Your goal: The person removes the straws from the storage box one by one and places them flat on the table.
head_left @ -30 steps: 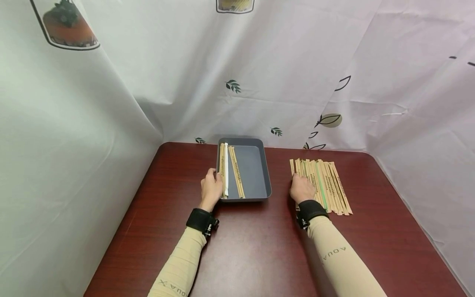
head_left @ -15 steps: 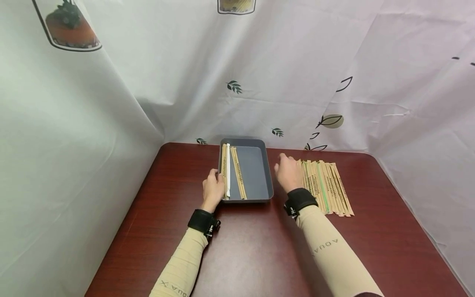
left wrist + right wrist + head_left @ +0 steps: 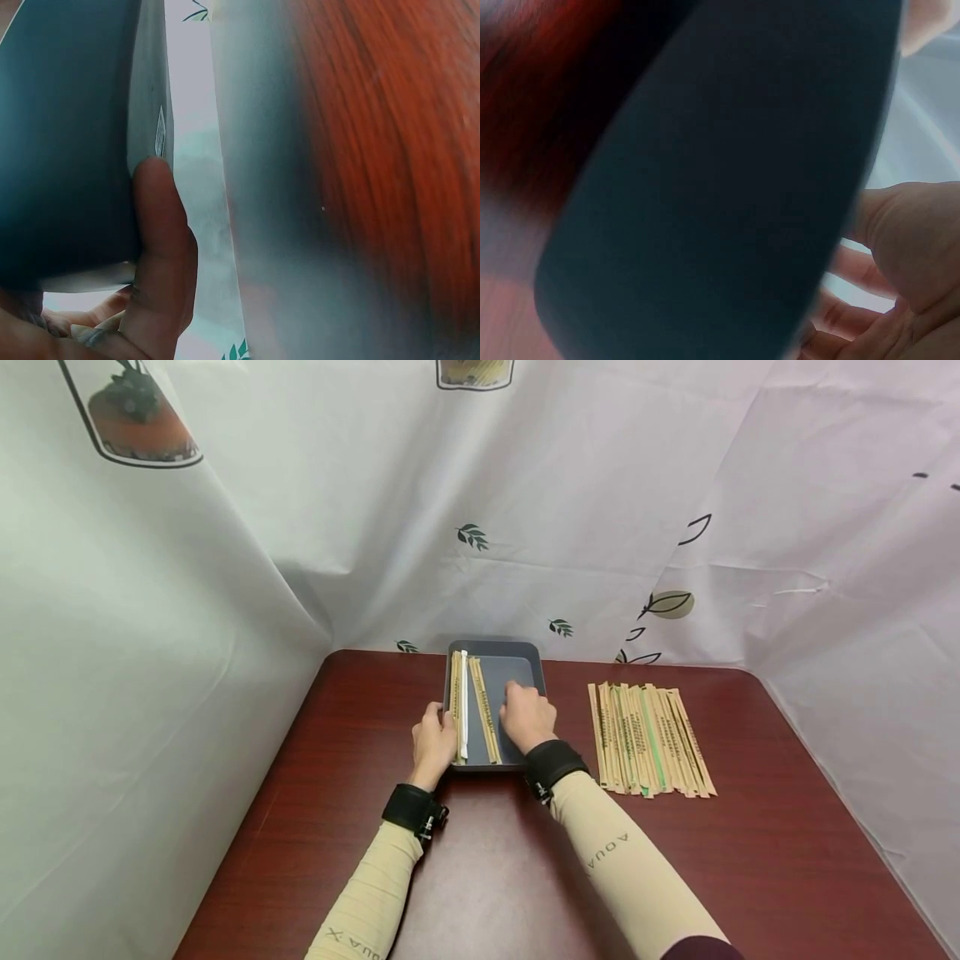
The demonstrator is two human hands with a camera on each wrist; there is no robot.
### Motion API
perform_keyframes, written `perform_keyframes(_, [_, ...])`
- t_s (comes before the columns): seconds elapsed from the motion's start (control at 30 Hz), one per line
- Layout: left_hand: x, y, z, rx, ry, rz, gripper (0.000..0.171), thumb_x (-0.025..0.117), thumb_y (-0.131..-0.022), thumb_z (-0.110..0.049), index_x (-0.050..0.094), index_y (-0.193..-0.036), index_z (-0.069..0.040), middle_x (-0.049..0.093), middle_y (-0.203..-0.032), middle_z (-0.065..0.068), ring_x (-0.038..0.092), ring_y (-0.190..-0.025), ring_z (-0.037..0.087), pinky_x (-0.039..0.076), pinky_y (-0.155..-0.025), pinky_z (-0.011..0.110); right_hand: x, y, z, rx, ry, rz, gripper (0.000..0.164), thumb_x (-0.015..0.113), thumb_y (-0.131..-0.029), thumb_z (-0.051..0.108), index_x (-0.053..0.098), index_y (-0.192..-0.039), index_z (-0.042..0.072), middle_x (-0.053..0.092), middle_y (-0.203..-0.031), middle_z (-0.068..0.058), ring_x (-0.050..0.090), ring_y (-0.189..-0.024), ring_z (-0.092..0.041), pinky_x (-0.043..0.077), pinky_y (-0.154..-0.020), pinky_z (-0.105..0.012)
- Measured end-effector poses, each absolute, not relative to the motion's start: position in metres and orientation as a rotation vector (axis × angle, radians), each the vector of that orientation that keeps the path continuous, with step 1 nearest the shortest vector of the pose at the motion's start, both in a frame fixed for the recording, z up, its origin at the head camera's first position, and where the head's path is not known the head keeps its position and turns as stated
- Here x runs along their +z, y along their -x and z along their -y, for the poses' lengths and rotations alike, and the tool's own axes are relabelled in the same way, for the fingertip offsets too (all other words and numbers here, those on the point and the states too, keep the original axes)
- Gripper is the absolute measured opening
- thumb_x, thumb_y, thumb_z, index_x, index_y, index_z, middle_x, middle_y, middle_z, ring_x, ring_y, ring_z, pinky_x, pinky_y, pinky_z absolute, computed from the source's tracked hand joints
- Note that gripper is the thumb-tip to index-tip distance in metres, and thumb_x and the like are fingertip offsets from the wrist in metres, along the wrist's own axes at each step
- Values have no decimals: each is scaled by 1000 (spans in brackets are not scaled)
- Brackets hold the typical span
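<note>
At the table's back stands a grey rectangular tray (image 3: 506, 664). Slim tan paper-wrapped sticks (image 3: 482, 702) with dark print and one white wrapped stick (image 3: 464, 702) lie lengthwise in its left half. My left hand (image 3: 433, 742) grips the tray's left wall near the front corner; in the left wrist view a finger (image 3: 159, 210) lies along the outer side. Inside the tray's right half, my right hand (image 3: 528, 717) hovers with loosely bent fingers, nothing visible in it. In the right wrist view the tray's underside (image 3: 720, 172) hides its fingertips.
Right of the tray, many more tan wrapped sticks (image 3: 626, 739), a few with green, lie side by side on the dark red table (image 3: 510, 860). White printed curtains (image 3: 375, 543) hang behind the table and at both sides.
My right hand has moved left from the row of wrapped sticks, across the table, to over the tray. My left hand keeps its grip on the tray's left side.
</note>
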State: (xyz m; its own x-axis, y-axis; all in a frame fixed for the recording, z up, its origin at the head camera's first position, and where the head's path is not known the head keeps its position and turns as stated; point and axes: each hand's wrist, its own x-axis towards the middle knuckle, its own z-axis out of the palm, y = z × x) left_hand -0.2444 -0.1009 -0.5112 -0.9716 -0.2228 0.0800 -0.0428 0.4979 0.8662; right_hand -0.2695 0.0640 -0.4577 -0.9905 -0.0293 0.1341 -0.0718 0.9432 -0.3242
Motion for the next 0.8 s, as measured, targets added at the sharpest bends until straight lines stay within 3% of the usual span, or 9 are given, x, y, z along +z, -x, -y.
perform_keyframes(0.2, [-512, 245, 99, -1463, -225, 2552, 34, 50, -108, -23, 61, -134, -5, 65, -79, 11, 64, -81, 31, 49, -70, 46, -465, 266, -51, 495, -102, 3002, 7, 67, -99, 17, 66, -102, 10, 68, -83, -13, 63, -63, -31, 49, -54, -46])
perform_keyframes(0.47, [-512, 244, 98, -1454, -217, 2554, 32, 50, -108, -21, 62, -132, -4, 71, -95, 17, 67, -95, 37, 52, -78, 52, -471, 260, -36, 425, -133, 3035, 14, 61, -100, 13, 67, -113, 9, 68, -85, -15, 65, -64, -32, 51, -54, -46])
perform_keyframes(0.8, [-513, 242, 100, -1456, -223, 2569, 32, 49, -108, -21, 61, -134, -5, 69, -92, 15, 67, -94, 37, 51, -75, 50, -478, 260, -31, 462, -131, 3033, 12, 54, -102, 10, 65, -107, 8, 70, -90, -20, 70, -75, -37, 54, -57, -50])
